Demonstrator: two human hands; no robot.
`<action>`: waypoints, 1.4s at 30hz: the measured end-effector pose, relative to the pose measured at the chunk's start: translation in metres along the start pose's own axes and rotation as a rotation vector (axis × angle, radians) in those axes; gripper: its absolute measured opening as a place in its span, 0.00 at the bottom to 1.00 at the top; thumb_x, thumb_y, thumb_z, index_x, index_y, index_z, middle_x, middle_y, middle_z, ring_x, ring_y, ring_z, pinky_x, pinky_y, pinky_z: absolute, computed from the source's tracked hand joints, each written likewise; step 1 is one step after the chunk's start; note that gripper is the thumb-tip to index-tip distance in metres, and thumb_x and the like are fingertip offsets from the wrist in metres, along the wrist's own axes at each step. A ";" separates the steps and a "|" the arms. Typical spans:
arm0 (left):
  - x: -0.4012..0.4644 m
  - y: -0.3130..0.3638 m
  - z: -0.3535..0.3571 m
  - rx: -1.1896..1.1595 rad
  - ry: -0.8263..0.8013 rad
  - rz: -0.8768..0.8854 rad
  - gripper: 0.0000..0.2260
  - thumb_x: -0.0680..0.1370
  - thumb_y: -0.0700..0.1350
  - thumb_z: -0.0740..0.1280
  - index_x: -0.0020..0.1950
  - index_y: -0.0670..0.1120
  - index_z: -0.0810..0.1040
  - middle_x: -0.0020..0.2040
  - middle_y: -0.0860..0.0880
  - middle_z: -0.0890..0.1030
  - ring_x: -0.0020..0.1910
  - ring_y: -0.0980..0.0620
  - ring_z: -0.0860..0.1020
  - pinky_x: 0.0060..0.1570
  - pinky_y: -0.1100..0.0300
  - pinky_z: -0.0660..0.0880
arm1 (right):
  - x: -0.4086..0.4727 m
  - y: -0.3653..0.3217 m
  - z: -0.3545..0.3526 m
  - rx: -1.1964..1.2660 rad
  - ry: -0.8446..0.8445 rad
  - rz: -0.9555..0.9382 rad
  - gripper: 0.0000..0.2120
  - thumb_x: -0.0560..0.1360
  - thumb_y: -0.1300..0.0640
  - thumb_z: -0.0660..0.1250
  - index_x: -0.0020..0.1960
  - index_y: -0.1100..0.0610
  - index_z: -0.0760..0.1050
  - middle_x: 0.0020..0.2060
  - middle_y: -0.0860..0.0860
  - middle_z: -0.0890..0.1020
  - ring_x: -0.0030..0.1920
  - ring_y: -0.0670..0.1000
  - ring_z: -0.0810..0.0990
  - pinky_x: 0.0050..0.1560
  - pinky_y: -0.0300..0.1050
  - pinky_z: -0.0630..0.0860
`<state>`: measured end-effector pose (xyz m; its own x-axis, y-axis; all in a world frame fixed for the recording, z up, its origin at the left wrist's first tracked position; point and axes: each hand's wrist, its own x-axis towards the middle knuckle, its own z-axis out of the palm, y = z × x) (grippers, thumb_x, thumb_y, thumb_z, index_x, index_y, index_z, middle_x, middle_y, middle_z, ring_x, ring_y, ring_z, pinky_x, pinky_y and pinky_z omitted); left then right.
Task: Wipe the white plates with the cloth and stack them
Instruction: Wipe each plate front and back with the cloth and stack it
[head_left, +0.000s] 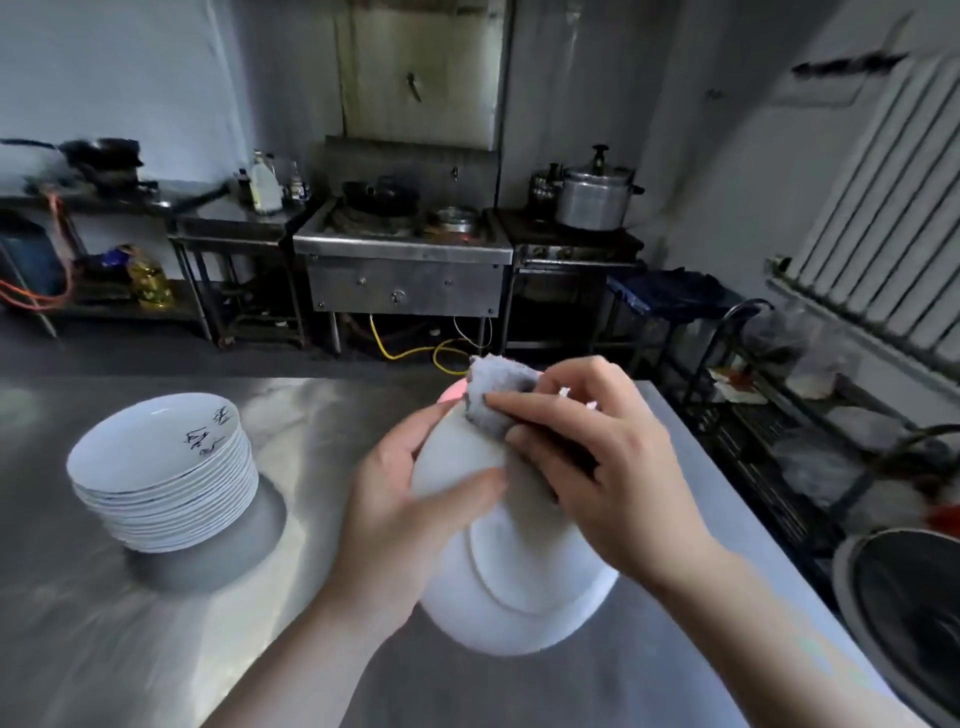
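We have the white plate (519, 577) tilted above the steel table (675, 649), underside toward us, mid-wipe. Our left hand (410, 509) curls round its left rim; our right hand (597, 467) pinches the grey cloth (493, 395) against the far edge. Next, we judge, it joins the stack (161, 483) at left.

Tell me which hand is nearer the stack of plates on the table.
Left. The left hand holds the plate on the side facing the stack of plates. The right hand, pressing the cloth on that plate, is farther away.
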<state>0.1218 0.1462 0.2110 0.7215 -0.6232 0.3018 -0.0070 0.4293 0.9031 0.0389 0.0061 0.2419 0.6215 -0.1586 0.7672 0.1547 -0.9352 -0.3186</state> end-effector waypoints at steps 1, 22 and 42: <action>0.003 0.004 0.004 0.012 0.007 0.014 0.22 0.67 0.35 0.73 0.60 0.48 0.82 0.53 0.43 0.86 0.50 0.46 0.84 0.46 0.58 0.80 | 0.006 0.005 -0.010 -0.002 0.013 0.011 0.10 0.76 0.53 0.67 0.56 0.50 0.82 0.47 0.46 0.74 0.48 0.50 0.73 0.50 0.42 0.71; 0.000 -0.012 0.024 -0.181 0.123 0.012 0.30 0.62 0.34 0.76 0.62 0.53 0.81 0.58 0.41 0.83 0.54 0.42 0.84 0.46 0.59 0.80 | -0.012 0.032 -0.010 0.259 0.230 0.261 0.14 0.70 0.50 0.72 0.53 0.37 0.79 0.46 0.39 0.72 0.52 0.48 0.74 0.57 0.57 0.72; 0.006 0.014 0.010 -0.222 0.002 0.010 0.27 0.66 0.30 0.69 0.61 0.51 0.82 0.58 0.38 0.83 0.54 0.40 0.83 0.49 0.53 0.81 | 0.024 0.014 -0.020 0.065 0.054 -0.018 0.11 0.74 0.54 0.69 0.56 0.51 0.82 0.47 0.48 0.74 0.48 0.51 0.71 0.54 0.37 0.66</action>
<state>0.1196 0.1419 0.2289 0.7232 -0.6174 0.3095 0.1387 0.5688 0.8107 0.0413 -0.0176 0.2669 0.5759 -0.1608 0.8015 0.2156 -0.9159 -0.3386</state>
